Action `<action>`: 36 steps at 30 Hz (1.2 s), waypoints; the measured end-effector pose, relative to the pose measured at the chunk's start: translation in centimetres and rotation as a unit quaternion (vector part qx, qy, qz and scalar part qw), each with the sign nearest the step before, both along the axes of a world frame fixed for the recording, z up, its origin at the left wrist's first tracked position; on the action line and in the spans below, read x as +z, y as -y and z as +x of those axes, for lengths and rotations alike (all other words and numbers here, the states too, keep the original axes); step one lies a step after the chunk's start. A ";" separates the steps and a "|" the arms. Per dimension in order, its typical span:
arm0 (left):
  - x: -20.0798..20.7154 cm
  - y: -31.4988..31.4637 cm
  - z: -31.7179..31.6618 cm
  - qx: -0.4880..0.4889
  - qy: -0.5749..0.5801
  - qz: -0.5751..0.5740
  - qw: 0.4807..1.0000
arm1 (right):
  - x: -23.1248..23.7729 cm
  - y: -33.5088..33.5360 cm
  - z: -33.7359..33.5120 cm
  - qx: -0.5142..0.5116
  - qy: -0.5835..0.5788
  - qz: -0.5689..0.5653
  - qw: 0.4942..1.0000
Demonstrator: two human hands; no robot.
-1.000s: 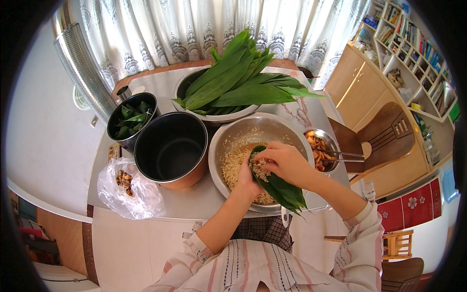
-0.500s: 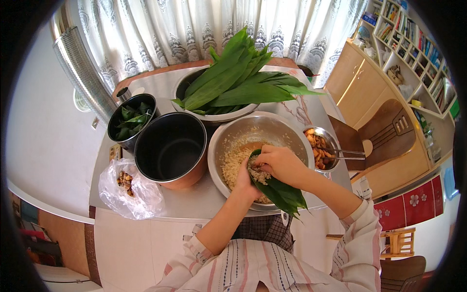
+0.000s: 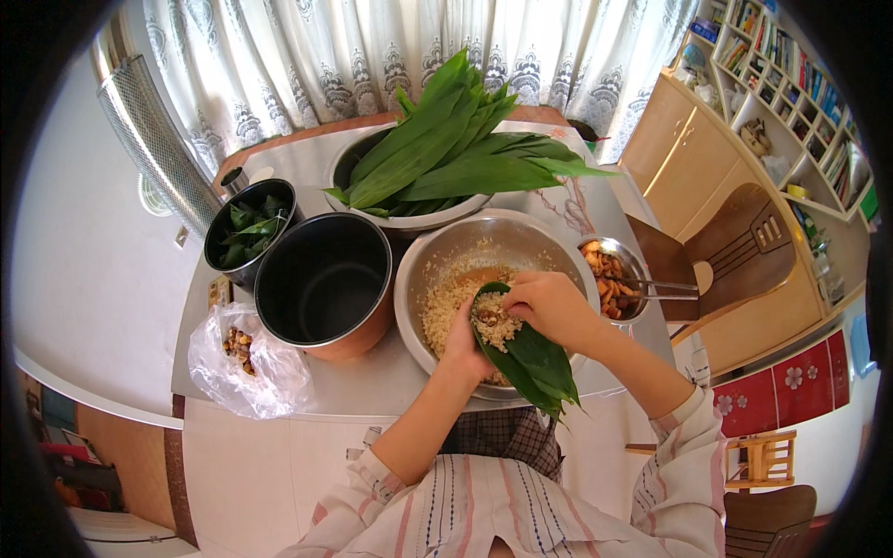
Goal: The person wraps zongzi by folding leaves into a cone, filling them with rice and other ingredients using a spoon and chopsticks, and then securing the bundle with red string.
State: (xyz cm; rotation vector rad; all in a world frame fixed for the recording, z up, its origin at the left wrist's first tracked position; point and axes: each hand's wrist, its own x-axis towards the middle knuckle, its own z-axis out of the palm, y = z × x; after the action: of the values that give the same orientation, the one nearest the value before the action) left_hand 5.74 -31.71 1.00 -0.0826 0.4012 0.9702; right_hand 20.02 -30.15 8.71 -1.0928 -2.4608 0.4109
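A folded green leaf cone filled with rice sits over the steel rice bowl. My left hand cups the cone from the left and below. My right hand rests on top of it, fingers curled over the rice filling. The bowl holds brownish seasoned rice. The leaf tips point down toward my lap.
A bowl of long green leaves stands behind. An empty dark pot is to the left, a small dark pot with leaf pieces beyond it. A small bowl of filling with a spoon sits right. A plastic bag lies at left.
My right hand has shifted slightly over the rice in the cone; the left hand keeps its hold. Nothing else has moved.
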 end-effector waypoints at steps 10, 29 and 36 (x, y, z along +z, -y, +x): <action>0.6 0.1 0.1 0.004 -0.011 -0.005 1.000 | 0.6 0.1 0.2 -0.028 -0.065 -0.030 0.997; -1.3 0.2 -4.7 0.010 0.001 0.043 0.999 | -5.5 2.1 5.9 -0.139 -0.004 -0.015 0.990; -1.9 1.0 -5.1 0.032 0.007 0.067 0.997 | -5.5 2.0 6.3 -0.127 0.110 -0.074 0.983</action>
State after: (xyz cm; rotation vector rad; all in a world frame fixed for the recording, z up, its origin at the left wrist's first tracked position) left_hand 0.60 -32.75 -0.87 0.0204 0.3217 1.0572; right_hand 26.30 -32.17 3.24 -1.5683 -2.4623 0.4160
